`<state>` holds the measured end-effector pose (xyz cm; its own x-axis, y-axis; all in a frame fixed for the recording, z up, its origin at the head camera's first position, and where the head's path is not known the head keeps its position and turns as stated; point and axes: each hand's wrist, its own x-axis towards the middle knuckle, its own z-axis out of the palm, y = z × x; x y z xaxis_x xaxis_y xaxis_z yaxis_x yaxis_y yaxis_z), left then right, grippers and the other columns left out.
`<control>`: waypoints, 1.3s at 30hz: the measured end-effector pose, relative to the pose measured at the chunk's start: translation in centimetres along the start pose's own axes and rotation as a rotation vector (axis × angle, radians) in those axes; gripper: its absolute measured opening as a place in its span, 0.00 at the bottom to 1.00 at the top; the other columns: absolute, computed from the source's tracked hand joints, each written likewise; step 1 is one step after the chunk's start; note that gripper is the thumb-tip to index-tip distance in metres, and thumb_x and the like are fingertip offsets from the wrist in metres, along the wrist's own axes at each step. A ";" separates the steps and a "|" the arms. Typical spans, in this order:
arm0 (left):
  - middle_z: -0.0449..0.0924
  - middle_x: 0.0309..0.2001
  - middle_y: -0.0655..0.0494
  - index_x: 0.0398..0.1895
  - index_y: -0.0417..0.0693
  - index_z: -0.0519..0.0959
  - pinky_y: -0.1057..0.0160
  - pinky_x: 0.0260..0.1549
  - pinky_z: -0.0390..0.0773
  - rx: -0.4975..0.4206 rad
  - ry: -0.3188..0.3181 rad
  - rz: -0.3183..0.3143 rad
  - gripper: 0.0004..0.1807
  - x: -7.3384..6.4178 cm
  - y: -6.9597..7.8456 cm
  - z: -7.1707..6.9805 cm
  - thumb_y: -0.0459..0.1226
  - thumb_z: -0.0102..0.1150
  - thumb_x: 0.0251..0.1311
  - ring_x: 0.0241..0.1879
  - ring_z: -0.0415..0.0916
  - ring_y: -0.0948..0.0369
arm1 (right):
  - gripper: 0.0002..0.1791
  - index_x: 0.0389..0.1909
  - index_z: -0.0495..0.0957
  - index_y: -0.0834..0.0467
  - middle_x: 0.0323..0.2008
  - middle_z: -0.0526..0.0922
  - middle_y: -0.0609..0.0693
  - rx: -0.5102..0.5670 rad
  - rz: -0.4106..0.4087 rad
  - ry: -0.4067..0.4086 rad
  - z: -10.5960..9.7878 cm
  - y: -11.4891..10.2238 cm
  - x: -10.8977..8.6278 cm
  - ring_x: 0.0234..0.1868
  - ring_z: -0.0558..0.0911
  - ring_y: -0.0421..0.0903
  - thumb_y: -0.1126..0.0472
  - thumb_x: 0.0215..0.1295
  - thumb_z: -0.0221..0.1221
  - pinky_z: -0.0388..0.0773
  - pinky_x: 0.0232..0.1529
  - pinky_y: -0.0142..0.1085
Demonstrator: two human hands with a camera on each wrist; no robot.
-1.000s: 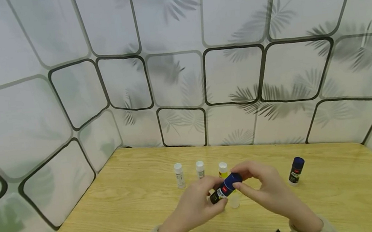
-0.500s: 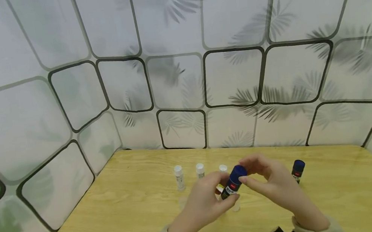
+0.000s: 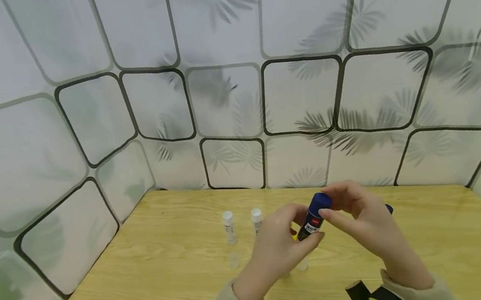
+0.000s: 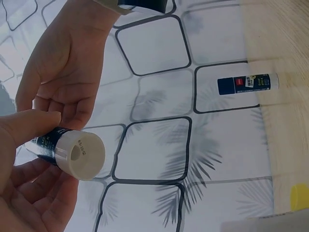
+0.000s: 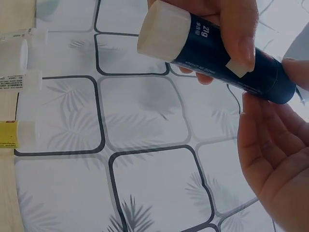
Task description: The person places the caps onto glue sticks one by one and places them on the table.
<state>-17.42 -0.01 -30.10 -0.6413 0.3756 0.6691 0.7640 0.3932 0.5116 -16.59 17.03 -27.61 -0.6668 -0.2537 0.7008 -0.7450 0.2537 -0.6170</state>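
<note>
Held glue stick (image 3: 315,215) between left hand (image 3: 278,243) and right hand (image 3: 365,220); two tubes (image 3: 229,228) left of it on table (image 3: 166,280); second stick (image 4: 248,83) right; curtain (image 3: 224,98) behind.

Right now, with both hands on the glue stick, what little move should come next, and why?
Probably ease off the navy cap with the right hand: it pinches that cap, which sits on the glue stick, while the left hand grips it lower down.

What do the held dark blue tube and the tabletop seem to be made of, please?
Dark blue tube: probably plastic; its cap and white base look smooth and molded, with an even surface. Tabletop: wood or wood-print laminate, judging by the yellowish grain and smooth finish; which, I cannot tell.
</note>
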 end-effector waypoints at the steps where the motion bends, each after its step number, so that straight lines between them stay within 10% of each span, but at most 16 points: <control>1: 0.74 0.28 0.61 0.36 0.45 0.75 0.77 0.24 0.70 0.005 0.001 -0.001 0.15 0.0 0.0 0.1 0.38 0.67 0.45 0.27 0.69 0.72 | 0.16 0.42 0.71 0.68 0.33 0.77 0.47 -0.011 0.020 -0.013 -0.1 0.0 0.0 0.33 0.76 0.39 0.78 0.51 0.57 0.73 0.35 0.27; 22: 0.75 0.30 0.62 0.33 0.46 0.76 0.74 0.30 0.70 0.217 -0.217 -0.095 0.12 -0.3 -1.8 -1.2 0.39 0.66 0.46 0.30 0.70 0.69 | 0.16 0.45 0.72 0.64 0.33 0.79 0.52 -0.420 0.212 -0.031 -3.0 4.4 -0.5 0.34 0.78 0.43 0.66 0.55 0.60 0.75 0.35 0.32; 39: 0.75 0.30 0.61 0.32 0.46 0.76 0.73 0.30 0.70 0.229 -0.256 -0.140 0.11 -0.2 -2.4 -1.4 0.39 0.66 0.46 0.31 0.72 0.67 | 0.19 0.50 0.69 0.67 0.39 0.77 0.61 -0.504 0.400 -0.092 -4.8 7.9 -1.4 0.41 0.76 0.57 0.62 0.59 0.56 0.72 0.41 0.47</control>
<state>-18.97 -2.19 -30.71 -0.7575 0.4914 0.4297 0.6506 0.6224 0.4352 -21.49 23.90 -31.75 -0.9065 -0.1222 0.4041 -0.3522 0.7464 -0.5646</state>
